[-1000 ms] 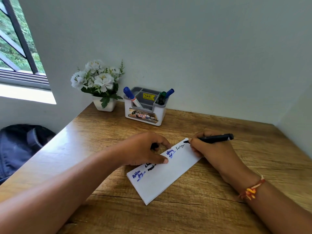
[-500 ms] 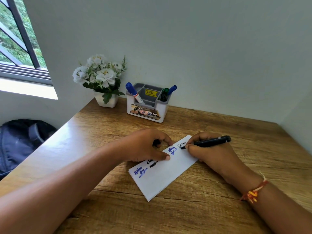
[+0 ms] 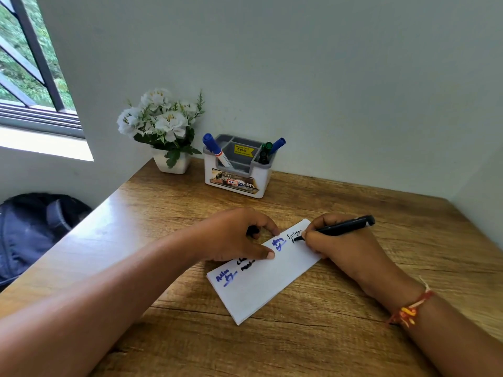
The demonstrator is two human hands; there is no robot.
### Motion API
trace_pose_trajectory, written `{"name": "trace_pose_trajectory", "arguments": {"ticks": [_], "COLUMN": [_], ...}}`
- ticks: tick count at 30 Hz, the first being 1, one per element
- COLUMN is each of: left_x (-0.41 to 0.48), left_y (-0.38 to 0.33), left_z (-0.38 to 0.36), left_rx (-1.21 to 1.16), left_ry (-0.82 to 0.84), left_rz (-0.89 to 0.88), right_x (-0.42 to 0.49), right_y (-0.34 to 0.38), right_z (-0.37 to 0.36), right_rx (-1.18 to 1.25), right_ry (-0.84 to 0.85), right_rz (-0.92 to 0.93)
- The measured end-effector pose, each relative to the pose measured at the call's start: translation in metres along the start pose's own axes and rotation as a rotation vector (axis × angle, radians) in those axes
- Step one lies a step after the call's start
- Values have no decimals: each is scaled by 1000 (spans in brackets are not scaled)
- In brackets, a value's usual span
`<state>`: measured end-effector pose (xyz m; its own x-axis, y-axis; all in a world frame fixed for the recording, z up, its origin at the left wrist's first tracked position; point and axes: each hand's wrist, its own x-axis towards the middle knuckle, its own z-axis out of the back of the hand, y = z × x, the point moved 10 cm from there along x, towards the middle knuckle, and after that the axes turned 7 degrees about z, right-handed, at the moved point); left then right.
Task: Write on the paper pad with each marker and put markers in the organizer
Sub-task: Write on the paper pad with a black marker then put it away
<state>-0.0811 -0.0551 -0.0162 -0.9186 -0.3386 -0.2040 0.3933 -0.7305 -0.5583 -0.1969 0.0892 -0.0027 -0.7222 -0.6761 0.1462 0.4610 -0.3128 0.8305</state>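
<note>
I see the right hand [image 3: 345,250] pinching the black marker [image 3: 343,227], tip on the paper pad [image 3: 261,287] lying on the tabletop [image 3: 340,346]; the left hand [image 3: 236,235] pins the pad with its thumb, fingers curled round a small dark thing [image 3: 253,231] (unidentifiable).

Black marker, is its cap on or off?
Off: the black marker shows a bare tip on the paper, gripped by the right hand.

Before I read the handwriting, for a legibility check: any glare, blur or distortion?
Head view: daylight from the window puts a glare sheen on the table at left; the wide-angle lens slants the window bars; the paper pad is evenly lit, its writing sharp but tiny.
</note>
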Motion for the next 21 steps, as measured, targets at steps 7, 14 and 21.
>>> {"name": "trace_pose_trajectory", "arguments": {"ticks": [7,14,21], "left_x": [0,1,2], "left_y": [1,1,2], "left_z": [-1,-1,-1], "left_rx": [-6,22,11], "left_ry": [-3,-7,-5], "left_rz": [-12,-11,-1], "right_x": [0,0,1], "right_y": [-2,-4,-3], "right_z": [2,3,2], "right_rx": [4,18,-13], "right_ry": [-19,-26,-3], "right_rz": [-11,-38,-34]}}
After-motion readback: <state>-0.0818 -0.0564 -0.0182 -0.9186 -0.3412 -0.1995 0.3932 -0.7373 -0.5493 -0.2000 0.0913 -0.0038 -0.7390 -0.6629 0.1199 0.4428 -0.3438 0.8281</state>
